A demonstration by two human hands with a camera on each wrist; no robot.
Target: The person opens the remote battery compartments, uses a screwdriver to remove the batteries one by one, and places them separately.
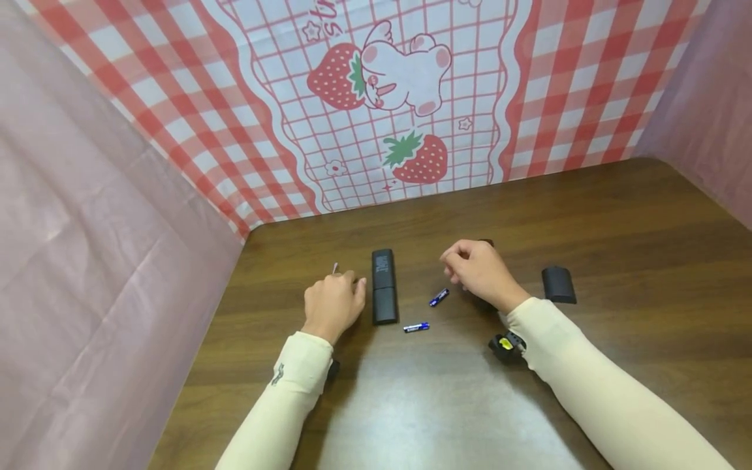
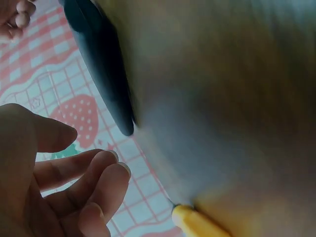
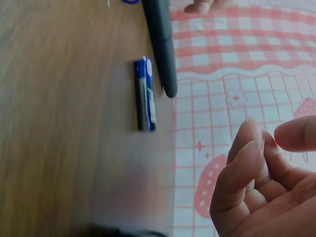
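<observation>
My left hand [image 1: 335,303] hovers low over the table left of a long black remote-like case [image 1: 384,287] with pale lettering and a seam across it. Its fingers are loosely bent with nothing between them. A tool with a yellow handle [image 2: 197,222] and thin shaft lies near that hand in the left wrist view. My right hand [image 1: 478,271] is to the right of the case, fingers loosely curled and holding nothing. Between the case and this hand are two blue-and-silver batteries, a nearer battery [image 1: 416,327] and a farther battery [image 1: 438,297].
A small black curved piece [image 1: 559,284] lies at the right. Beyond the right hand, a dark object [image 1: 486,241] is mostly hidden. A red-checked cloth with strawberries [image 1: 420,160] hangs behind the wooden table [image 1: 446,405], and pink fabric [image 1: 106,228] hangs at the left.
</observation>
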